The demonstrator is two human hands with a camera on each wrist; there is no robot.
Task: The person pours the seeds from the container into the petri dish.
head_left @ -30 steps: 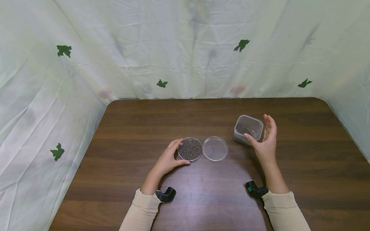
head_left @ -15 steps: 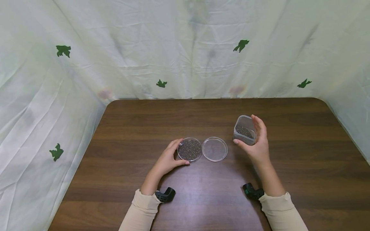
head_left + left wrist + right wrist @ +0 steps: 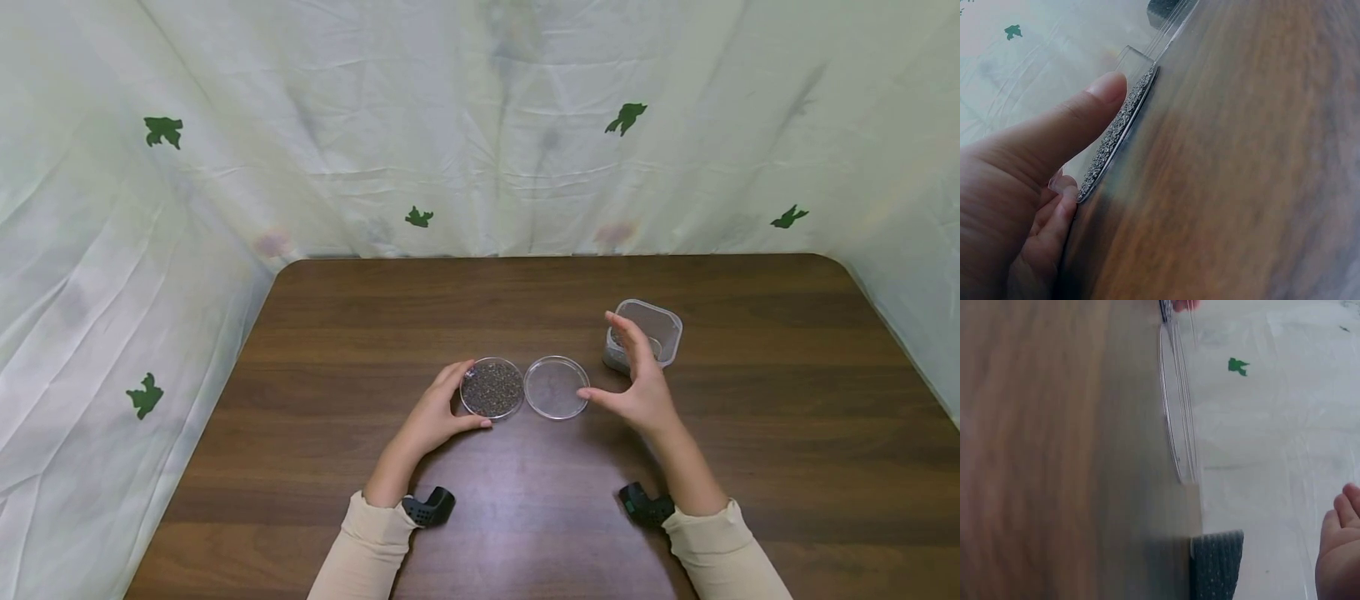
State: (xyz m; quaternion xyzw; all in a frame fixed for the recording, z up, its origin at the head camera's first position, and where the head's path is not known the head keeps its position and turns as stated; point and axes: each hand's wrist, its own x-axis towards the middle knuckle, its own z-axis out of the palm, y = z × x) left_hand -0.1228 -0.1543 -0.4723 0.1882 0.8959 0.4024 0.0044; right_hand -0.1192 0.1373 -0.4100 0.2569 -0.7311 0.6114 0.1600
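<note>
My left hand (image 3: 435, 414) holds a round clear petri dish (image 3: 491, 388) between thumb and fingers. The dish sits on the table and is filled with small dark grains; in the left wrist view their layer (image 3: 1113, 140) shows through its side wall. Just right of it lies the dish's clear lid (image 3: 557, 387), bare inside. My right hand (image 3: 643, 392) hovers with fingers spread, its thumb over the lid's right edge in the head view. In the right wrist view the fingers (image 3: 1342, 519) stand apart from the lid (image 3: 1175, 406) and hold nothing.
A clear square plastic tub (image 3: 660, 325) with some dark grains stands behind my right hand, partly hidden by it. The brown wooden table (image 3: 375, 317) ends at a pale curtain (image 3: 480, 167) with green patches. Each wrist wears a black camera (image 3: 431, 506).
My right hand has left the tub, moving left and toward me to the lid, after passing around the tub's near side. The left hand and the dish have stayed put.
</note>
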